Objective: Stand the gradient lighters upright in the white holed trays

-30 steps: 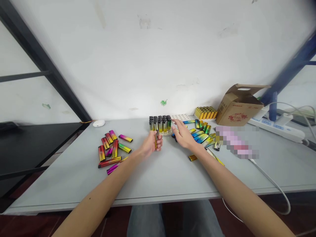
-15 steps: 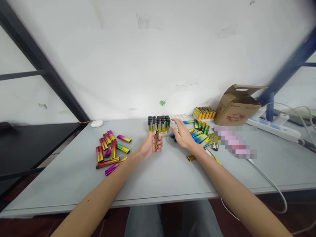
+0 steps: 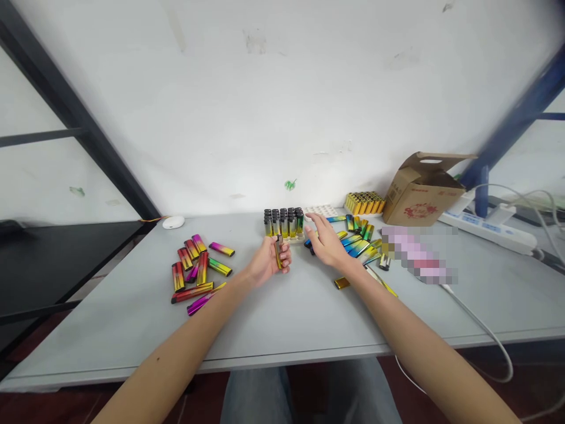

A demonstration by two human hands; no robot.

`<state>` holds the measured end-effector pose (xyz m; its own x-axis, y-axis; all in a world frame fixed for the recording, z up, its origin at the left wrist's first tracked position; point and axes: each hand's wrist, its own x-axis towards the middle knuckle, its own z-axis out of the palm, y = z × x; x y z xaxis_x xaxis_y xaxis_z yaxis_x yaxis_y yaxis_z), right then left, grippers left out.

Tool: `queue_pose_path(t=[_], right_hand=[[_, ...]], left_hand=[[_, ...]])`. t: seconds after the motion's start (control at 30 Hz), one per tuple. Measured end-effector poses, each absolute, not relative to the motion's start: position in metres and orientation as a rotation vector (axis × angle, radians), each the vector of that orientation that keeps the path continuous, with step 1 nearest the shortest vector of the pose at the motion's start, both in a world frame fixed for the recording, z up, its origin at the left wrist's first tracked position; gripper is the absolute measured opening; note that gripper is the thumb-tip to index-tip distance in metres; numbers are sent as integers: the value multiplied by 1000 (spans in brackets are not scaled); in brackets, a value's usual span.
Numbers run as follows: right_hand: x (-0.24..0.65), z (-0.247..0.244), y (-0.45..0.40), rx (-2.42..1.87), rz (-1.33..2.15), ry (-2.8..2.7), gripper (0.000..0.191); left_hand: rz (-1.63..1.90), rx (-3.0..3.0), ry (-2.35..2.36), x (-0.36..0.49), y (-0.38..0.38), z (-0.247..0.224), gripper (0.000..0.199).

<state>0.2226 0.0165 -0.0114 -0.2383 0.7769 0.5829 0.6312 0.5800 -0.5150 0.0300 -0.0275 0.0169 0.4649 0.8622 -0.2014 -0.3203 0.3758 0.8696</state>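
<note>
- Right hand [image 3: 325, 245] shifts slightly toward the upright lighters [image 3: 282, 224] at its 10 o'clock, fingers spread, empty
- Left hand [image 3: 267, 263] pinches a gold lighter [image 3: 278, 253] against the fingers
- Risk: a spread fingertip clipping the block could topple lighters

The upright lighters in their tray [image 3: 282, 225] stood just ahead of your left hand [image 3: 268, 262], which gripped a lighter [image 3: 278, 253]. Loose blue-gold lighters [image 3: 357, 244] blocked the way beyond your right hand [image 3: 326, 247], and a pile of pink-gold lighters [image 3: 192, 271] lay well left. The grey table [image 3: 282, 318] gave you a passage below both hands.
</note>
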Motion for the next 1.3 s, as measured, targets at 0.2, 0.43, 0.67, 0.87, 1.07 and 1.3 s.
queue_pose_path(t=[0.2, 0.43, 0.67, 0.87, 1.07, 1.3], right_hand=[[222, -10, 16, -1107, 177, -1951, 48], [220, -5, 12, -1063, 144, -1916, 46], [215, 6, 0, -901, 323, -1915, 34], [210, 14, -6, -714, 708, -1944, 21], [207, 16, -7, -667, 994, -1909, 20], [214, 9, 14, -879, 980, -1361, 43]], left_hand=[[817, 867, 755, 28, -25, 16, 34], [788, 907, 651, 26, -25, 12, 33], [792, 1060, 649, 24, -25, 5, 14], [629, 1138, 552, 25, -29, 6, 22], [610, 1201, 591, 27, -31, 7, 27], [760, 1171, 876, 26, -20, -3, 36]])
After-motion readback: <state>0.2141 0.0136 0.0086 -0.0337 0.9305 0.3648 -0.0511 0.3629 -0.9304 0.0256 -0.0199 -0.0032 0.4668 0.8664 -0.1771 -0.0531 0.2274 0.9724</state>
